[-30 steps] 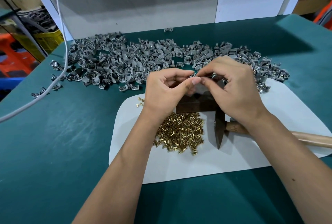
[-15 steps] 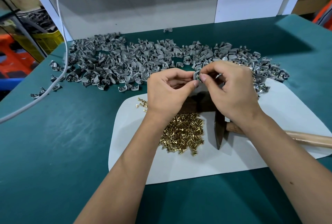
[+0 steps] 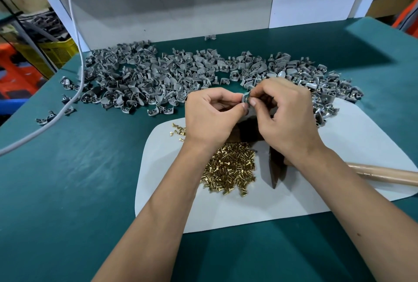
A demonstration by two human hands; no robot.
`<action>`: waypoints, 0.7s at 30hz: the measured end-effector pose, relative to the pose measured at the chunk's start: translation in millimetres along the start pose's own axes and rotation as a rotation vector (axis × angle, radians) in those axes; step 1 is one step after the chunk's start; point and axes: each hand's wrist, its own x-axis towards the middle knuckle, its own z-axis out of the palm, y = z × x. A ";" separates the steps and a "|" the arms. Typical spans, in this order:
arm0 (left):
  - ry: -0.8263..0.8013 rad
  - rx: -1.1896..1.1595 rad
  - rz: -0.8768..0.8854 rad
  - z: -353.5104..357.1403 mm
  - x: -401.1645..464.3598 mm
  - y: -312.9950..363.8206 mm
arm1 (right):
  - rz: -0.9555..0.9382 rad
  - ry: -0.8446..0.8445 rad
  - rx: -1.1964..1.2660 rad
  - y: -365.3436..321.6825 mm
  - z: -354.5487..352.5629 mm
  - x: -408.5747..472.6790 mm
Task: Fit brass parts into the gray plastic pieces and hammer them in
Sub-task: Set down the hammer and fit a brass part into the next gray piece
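Observation:
My left hand (image 3: 211, 116) and my right hand (image 3: 285, 114) meet above the white mat, both pinching one small gray plastic piece (image 3: 245, 97) between thumbs and fingertips. Any brass part at the fingertips is too small to make out. A pile of brass parts (image 3: 230, 165) lies on the mat just below my left wrist. A hammer lies to the right, its dark head (image 3: 274, 168) partly under my right wrist and its wooden handle (image 3: 384, 174) reaching toward the right edge. A dark block (image 3: 247, 132) sits under my hands.
A wide heap of gray plastic pieces (image 3: 158, 78) stretches across the green table (image 3: 67, 168) behind the white mat (image 3: 226, 211). A few loose brass parts (image 3: 177, 130) lie at the mat's left corner. A gray cable (image 3: 74, 39) hangs down at left. A white back panel (image 3: 158, 10) closes the far side.
Both hands have shifted slightly right and away from me, still together. The gray piece shows more clearly between the fingertips now.

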 end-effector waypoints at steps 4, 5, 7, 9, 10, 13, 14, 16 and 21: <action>0.014 0.055 0.016 0.5 -1.3 1.6 | 0.034 0.010 0.003 -2.0 1.2 -0.7; 0.014 0.067 0.026 0.6 -1.4 1.4 | 0.046 0.013 0.003 -2.3 1.3 -0.6; 0.012 0.095 0.045 0.8 -1.8 0.7 | 0.064 0.020 0.000 -3.3 1.9 -0.8; 0.015 0.142 0.067 1.3 -1.9 -0.5 | 0.075 0.021 -0.004 -4.1 1.5 -0.8; 0.015 0.171 0.083 1.6 -2.0 -1.3 | 0.082 0.017 -0.006 -4.3 1.0 -0.7; -0.019 0.233 0.139 2.9 -2.8 -3.7 | 0.118 0.014 -0.011 -3.7 -1.4 -0.5; -0.033 0.258 0.164 3.4 -2.7 -4.5 | 0.134 0.014 -0.009 -3.7 -2.3 0.2; -0.045 0.326 0.213 4.1 -2.3 -6.2 | 0.162 0.001 -0.001 -4.5 -4.2 1.4; -0.007 0.424 0.262 4.0 -2.2 -9.6 | 0.211 -0.190 0.085 -3.0 -18.9 8.1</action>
